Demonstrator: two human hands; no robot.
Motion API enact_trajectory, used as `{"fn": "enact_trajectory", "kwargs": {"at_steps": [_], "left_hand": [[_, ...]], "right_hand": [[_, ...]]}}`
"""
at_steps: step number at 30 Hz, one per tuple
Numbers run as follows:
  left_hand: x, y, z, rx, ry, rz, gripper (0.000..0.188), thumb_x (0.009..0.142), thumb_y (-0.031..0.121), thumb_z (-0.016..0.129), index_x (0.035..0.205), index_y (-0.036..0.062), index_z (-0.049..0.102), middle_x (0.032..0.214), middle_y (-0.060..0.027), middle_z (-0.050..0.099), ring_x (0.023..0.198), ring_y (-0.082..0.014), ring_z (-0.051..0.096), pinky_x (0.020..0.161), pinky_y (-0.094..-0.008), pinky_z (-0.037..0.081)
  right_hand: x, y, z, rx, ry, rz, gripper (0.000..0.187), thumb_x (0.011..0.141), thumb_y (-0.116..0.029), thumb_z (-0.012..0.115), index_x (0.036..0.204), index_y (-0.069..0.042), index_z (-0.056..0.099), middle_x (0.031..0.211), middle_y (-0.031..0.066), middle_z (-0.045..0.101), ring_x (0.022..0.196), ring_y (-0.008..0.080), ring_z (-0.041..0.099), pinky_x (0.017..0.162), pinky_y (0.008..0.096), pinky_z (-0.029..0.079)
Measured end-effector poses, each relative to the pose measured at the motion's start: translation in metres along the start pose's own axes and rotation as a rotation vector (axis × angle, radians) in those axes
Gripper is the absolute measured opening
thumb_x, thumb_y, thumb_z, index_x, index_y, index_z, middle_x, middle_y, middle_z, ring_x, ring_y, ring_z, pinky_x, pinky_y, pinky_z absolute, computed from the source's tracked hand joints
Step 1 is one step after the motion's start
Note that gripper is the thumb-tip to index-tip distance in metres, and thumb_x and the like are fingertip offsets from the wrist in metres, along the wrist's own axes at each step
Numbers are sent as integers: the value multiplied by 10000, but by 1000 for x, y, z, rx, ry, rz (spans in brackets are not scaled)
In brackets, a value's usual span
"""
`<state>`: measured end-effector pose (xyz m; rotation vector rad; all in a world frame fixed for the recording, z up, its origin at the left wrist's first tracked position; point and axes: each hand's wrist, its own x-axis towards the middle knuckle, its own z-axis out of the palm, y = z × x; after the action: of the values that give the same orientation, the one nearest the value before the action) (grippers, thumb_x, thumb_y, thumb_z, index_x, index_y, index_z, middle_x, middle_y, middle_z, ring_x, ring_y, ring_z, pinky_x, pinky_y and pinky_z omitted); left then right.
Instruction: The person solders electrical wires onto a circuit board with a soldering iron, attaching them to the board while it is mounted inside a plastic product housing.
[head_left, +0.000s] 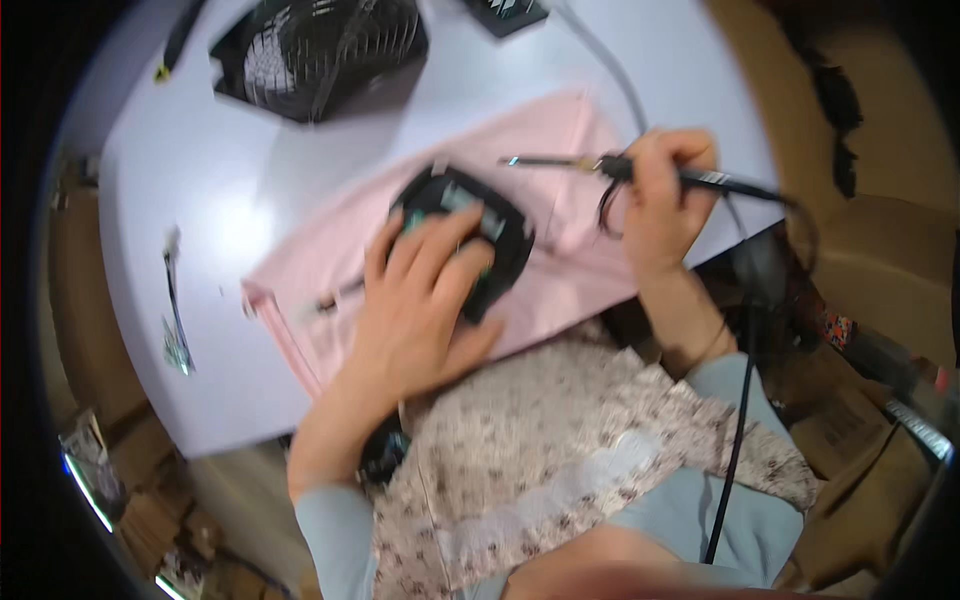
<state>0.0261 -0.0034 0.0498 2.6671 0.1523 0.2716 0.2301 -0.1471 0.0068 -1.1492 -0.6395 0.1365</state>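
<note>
My left hand (pixel 425 300) lies over a black plastic housing (pixel 518 225), its fingers spread across the inside and the thumb apart near the lower edge. Bits of a green circuit board (pixel 412 222) show between the fingers; the rest is hidden under the hand. A short dark lead with a pale connector (pixel 326 302) sticks out to the left of the housing. Raised to the right, my right hand (pixel 668 195) is closed round the handle of a soldering iron (pixel 622 168). The iron's metal tip points left, above the cloth and apart from the housing.
Beneath the housing a pink cloth (pixel 330 245) covers part of the white table (pixel 150 300). A black fan (pixel 320 55) with a wire grille stands at the back. Loose wires (pixel 172 300) lie at the left. The iron's black cable (pixel 745 420) hangs by my right arm. Cardboard boxes (pixel 885 260) are at the right.
</note>
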Motion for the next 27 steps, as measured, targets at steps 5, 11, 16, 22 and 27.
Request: {"fn": "enact_trajectory", "kwargs": {"at_steps": [5,11,16,22,27], "left_hand": [[10,-7,-24,-183,75,-80,545,841,139,731,1349,49,556,1453,-197,525,1354,-368,485,1172,-503,308],[36,-56,-37,-341,-144,-277,530,876,-73,591,1396,26,559,1250,-160,667,1163,-279,611,1026,-354,459],[62,-71,-31,-176,-158,-89,193,905,35,677,1091,-13,694,963,-148,679,862,-250,616,794,-351,504],[2,-73,-44,-276,66,-353,169,973,89,611,1088,-24,661,927,-182,699,843,-270,673,793,-352,518],[-94,-77,-66,-319,482,-618,196,994,92,607,1152,-20,635,912,-82,673,896,-146,618,856,-305,486]], "right_hand": [[26,-23,-30,-92,-44,-191,397,1020,-268,666,1264,34,584,728,22,621,551,44,524,499,193,385],[77,-34,-69,-422,92,-215,199,1074,-195,554,1131,-22,635,647,53,606,565,100,563,536,249,448],[173,4,-200,-1153,395,-413,223,967,-197,642,1166,-108,592,1043,186,691,937,336,650,833,423,516],[266,50,-298,-1572,505,128,449,899,-280,627,1334,-191,564,1308,253,627,1232,425,602,1025,515,488],[301,63,-487,-1791,345,-118,704,720,-519,846,1238,-66,704,1254,183,697,1159,355,659,988,423,524]]}}
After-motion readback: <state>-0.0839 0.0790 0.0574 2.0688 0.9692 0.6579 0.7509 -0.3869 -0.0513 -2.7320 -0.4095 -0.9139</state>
